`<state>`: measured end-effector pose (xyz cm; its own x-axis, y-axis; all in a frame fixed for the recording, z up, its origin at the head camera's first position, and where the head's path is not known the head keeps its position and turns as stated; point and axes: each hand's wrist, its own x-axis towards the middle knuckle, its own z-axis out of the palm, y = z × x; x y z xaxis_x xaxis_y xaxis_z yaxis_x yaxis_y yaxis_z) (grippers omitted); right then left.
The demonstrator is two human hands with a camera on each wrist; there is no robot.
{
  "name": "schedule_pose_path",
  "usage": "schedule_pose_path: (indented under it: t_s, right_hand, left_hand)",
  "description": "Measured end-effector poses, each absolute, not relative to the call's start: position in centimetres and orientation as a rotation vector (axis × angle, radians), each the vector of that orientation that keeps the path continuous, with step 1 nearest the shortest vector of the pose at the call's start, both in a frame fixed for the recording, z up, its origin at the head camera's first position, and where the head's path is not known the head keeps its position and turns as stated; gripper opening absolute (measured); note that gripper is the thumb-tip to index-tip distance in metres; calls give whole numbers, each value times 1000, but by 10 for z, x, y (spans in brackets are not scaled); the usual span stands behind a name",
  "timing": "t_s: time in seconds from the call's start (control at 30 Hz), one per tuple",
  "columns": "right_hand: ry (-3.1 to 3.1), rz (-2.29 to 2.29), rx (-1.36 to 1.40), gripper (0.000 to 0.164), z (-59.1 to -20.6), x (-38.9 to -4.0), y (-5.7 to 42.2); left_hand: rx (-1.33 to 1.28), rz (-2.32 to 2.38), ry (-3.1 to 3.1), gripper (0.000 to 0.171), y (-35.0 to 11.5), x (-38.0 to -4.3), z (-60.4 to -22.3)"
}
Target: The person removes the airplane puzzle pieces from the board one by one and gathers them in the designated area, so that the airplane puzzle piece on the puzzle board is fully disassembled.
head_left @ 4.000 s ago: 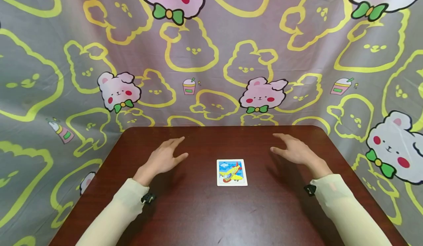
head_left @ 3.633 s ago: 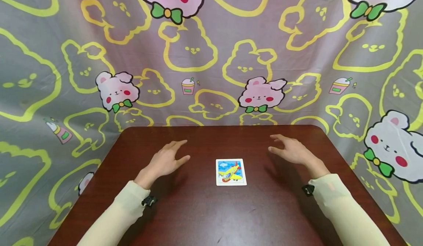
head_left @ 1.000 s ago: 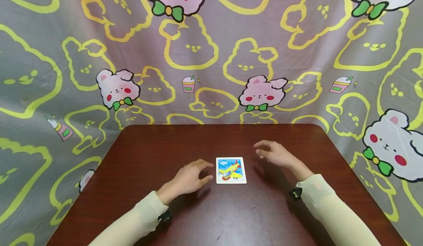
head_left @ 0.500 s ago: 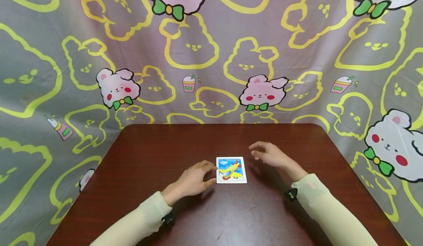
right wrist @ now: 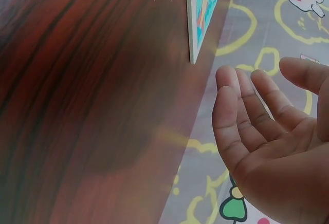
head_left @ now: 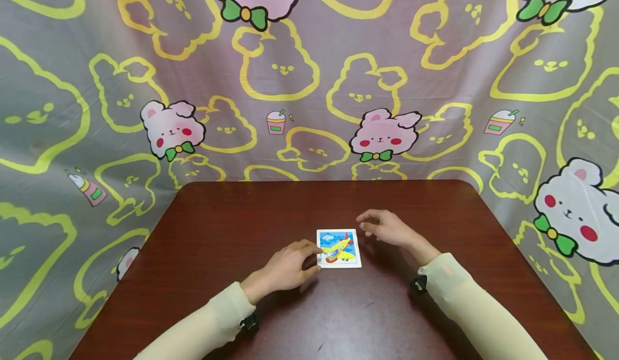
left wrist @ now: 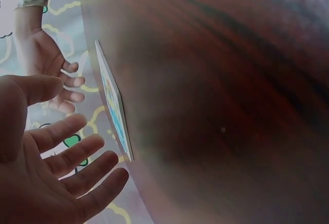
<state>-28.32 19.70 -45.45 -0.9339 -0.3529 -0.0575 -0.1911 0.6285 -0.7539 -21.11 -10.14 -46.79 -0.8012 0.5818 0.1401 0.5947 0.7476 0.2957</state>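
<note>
A thin square board (head_left: 339, 248) with a white border lies flat on the table (head_left: 309, 317); its picture is a yellow and red airplane on blue sky. At its left edge is my left hand (head_left: 288, 266), index fingertip overlapping the border in the head view. The left wrist view shows that hand (left wrist: 61, 157) with fingers spread and bent slightly, above the board (left wrist: 114, 108) and holding nothing. My right hand (head_left: 389, 229) hovers by the board's upper right corner. In the right wrist view its fingers (right wrist: 231, 116) are loosely bent, apart from the board (right wrist: 201, 13).
A grey curtain (head_left: 309, 113) printed with cartoon bears hangs behind and on both sides of the dark wood table. Black wrist devices sit at the left cuff (head_left: 249, 322) and right cuff (head_left: 418, 283).
Both hands have moved inward from the sides toward the board. The left has come right to its left edge, the right has shifted left near its far corner. The board lies still.
</note>
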Motion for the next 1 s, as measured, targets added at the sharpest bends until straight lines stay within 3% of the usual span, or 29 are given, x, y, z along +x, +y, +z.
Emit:
schedule_pose_path:
  t_s: [1.0]
  right_hand:
    - [2538, -1267, -465, 24, -465, -290, 161]
  left_hand:
    - [-1081, -454, -2914, 39, -91, -206, -478]
